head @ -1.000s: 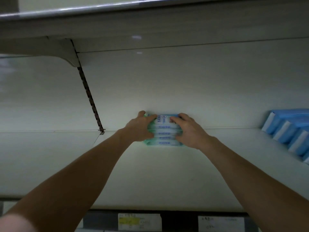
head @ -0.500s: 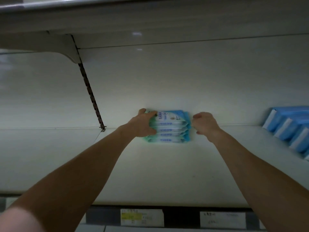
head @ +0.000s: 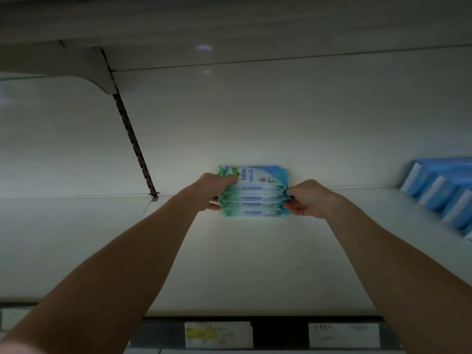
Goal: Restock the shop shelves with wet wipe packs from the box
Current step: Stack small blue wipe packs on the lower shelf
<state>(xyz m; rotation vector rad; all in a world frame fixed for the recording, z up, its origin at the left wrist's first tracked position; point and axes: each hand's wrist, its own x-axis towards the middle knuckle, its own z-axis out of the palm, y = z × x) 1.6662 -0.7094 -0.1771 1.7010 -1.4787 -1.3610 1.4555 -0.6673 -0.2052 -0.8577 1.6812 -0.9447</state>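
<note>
A stack of several green-and-blue wet wipe packs lies at the back of the white shelf, against the rear wall. My left hand grips the stack's left end, fingers curled over the top pack. At the stack's right end, my right hand pinches the edges of the packs. Both arms reach deep into the shelf. The box is not in view.
Blue-and-white packs stand in a row at the shelf's right end. A slotted upright and bracket run down the back wall on the left. An upper shelf hangs overhead. Price labels line the front edge.
My right hand left the top of the stack, drew off to the right, and now pinches the stack's right end. The left hand stayed on the left end.
</note>
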